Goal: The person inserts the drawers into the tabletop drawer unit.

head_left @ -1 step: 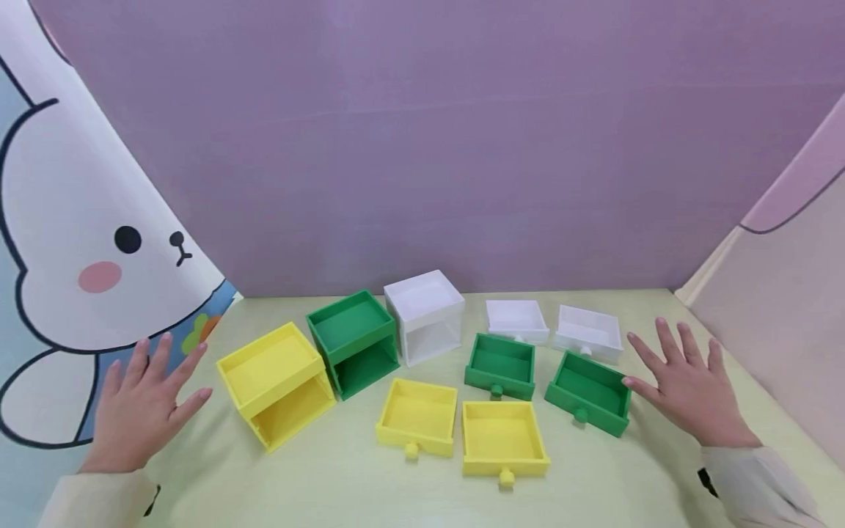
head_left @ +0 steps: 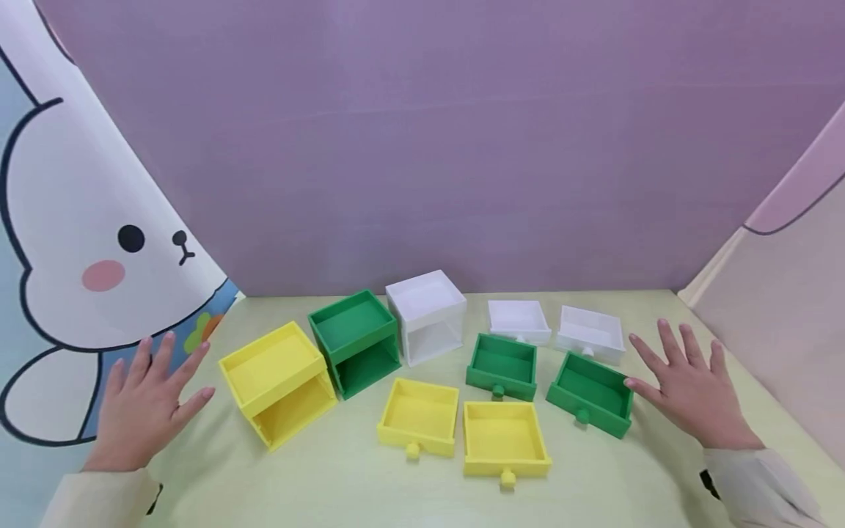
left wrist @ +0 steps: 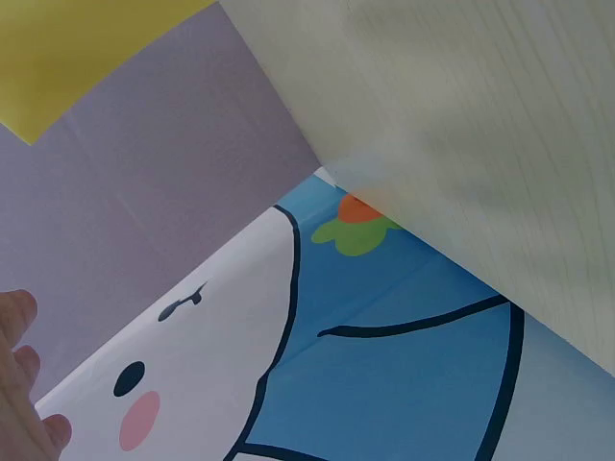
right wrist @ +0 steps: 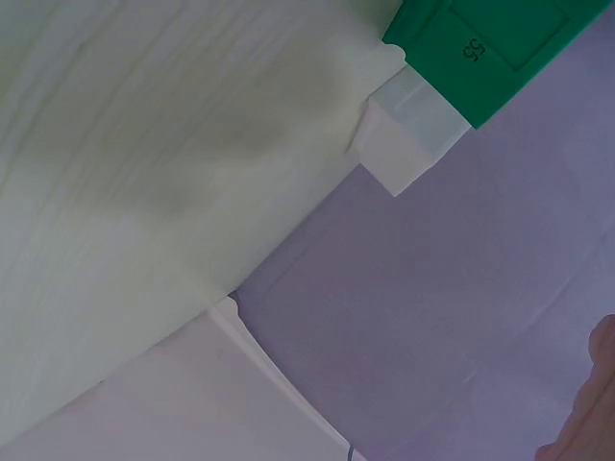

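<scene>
My left hand (head_left: 144, 407) hovers with spread fingers to the left of the yellow cabinet (head_left: 272, 367), holding nothing. A green cabinet (head_left: 353, 323) and a white cabinet (head_left: 425, 301) stand beside it, each with an open front. My right hand (head_left: 696, 392) is spread near the right-hand green drawer (head_left: 590, 392); its thumb overlaps the drawer's corner in view, and I cannot tell whether they touch. Another green drawer (head_left: 502, 363), two white drawers (head_left: 518, 317) (head_left: 590, 330) and two yellow drawers (head_left: 419, 411) (head_left: 505, 433) lie with knobs toward me. Fingertips edge into both wrist views.
Everything stands on a pale wood-grain table (head_left: 317, 488). A purple panel (head_left: 462, 147) rises along the back edge. At the left is a panel with a cartoon rabbit (left wrist: 211, 317), and a pale panel (head_left: 785, 315) borders the right side.
</scene>
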The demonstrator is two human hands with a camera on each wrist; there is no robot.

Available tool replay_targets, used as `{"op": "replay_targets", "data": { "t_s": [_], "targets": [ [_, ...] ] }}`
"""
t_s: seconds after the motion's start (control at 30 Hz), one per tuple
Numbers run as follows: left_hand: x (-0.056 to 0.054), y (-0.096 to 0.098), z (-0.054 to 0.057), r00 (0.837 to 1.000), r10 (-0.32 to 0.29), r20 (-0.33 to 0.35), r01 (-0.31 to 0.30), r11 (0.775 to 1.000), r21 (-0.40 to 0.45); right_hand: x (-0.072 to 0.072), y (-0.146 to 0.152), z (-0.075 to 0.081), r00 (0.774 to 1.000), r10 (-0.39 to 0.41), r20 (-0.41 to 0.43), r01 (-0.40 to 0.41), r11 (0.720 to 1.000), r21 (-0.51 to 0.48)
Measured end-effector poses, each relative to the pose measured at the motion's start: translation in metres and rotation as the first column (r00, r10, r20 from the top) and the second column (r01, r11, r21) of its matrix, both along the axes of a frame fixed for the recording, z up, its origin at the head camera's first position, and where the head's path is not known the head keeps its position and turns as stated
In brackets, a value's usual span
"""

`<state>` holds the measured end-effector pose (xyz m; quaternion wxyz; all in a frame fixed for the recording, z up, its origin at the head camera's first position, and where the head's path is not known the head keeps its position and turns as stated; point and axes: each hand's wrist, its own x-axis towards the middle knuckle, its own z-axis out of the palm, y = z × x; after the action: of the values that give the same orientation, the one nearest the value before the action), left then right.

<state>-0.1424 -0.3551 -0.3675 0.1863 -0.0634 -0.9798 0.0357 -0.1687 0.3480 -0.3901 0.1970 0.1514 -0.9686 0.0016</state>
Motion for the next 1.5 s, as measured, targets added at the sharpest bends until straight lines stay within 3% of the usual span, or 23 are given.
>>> {"op": "replay_targets", "data": {
  "t_s": [0.23,0.43,0.53,0.63,0.73,0.8,0.87,1.0,1.07,1.1,1.2,1.27,1.33,1.4,1.5],
  "targets": [
    [0.001,-0.001,-0.001,1.000,-0.008,0.000,0.008,1.000,-0.002,0.000,-0.003,0.000,1.000,0.006,0.022,-0.005,1.000,-0.021],
    [-0.001,0.000,-0.006,0.999,-0.030,0.026,0.029,0.999,0.030,0.002,-0.017,0.001,0.994,0.075,0.073,-0.063,0.986,-0.153],
    [-0.002,0.002,-0.010,0.998,-0.054,0.031,0.051,0.995,0.090,0.005,-0.035,0.004,0.982,0.152,0.109,-0.117,0.953,-0.280],
    [-0.002,0.004,-0.015,0.995,-0.093,0.021,0.088,0.980,0.178,0.012,-0.059,0.007,0.948,0.273,0.162,-0.168,0.864,-0.474],
    [-0.002,0.008,-0.018,0.992,-0.124,0.018,0.114,0.954,0.278,0.022,-0.088,0.012,0.874,0.419,0.245,-0.160,0.725,-0.670],
    [-0.002,0.012,-0.018,0.990,-0.138,0.033,0.117,0.923,0.365,0.029,-0.107,0.017,0.794,0.507,0.335,-0.088,0.641,-0.762],
    [-0.004,0.016,-0.017,0.987,-0.139,0.075,0.091,0.888,0.451,0.034,-0.125,0.020,0.701,0.589,0.402,-0.024,0.583,-0.812],
    [-0.006,0.024,-0.012,0.971,-0.144,0.188,-0.003,0.786,0.618,0.039,-0.160,0.017,0.510,0.749,0.423,0.104,0.434,-0.895],
    [-0.006,0.027,-0.011,0.965,-0.140,0.221,-0.047,0.737,0.674,0.039,-0.178,0.013,0.455,0.789,0.412,0.198,0.361,-0.911],
    [-0.006,0.028,-0.012,0.964,-0.140,0.228,-0.063,0.710,0.701,0.039,-0.187,0.009,0.441,0.798,0.412,0.252,0.330,-0.910],
    [-0.004,0.031,-0.014,0.968,-0.122,0.221,-0.090,0.652,0.753,0.039,-0.211,0.000,0.419,0.793,0.442,0.399,0.277,-0.874],
    [-0.004,0.033,-0.016,0.970,-0.094,0.224,-0.117,0.625,0.771,0.039,-0.223,-0.006,0.391,0.804,0.448,0.465,0.247,-0.850],
    [-0.005,0.035,-0.017,0.968,-0.063,0.243,-0.157,0.601,0.783,0.040,-0.234,-0.010,0.347,0.825,0.446,0.522,0.225,-0.823],
    [-0.007,0.038,-0.017,0.963,-0.035,0.268,-0.203,0.563,0.801,0.042,-0.243,-0.015,0.296,0.850,0.437,0.582,0.202,-0.788],
    [-0.010,0.041,-0.017,0.959,-0.014,0.285,-0.238,0.509,0.827,0.046,-0.256,-0.020,0.231,0.871,0.434,0.652,0.192,-0.733]
  ]
}}
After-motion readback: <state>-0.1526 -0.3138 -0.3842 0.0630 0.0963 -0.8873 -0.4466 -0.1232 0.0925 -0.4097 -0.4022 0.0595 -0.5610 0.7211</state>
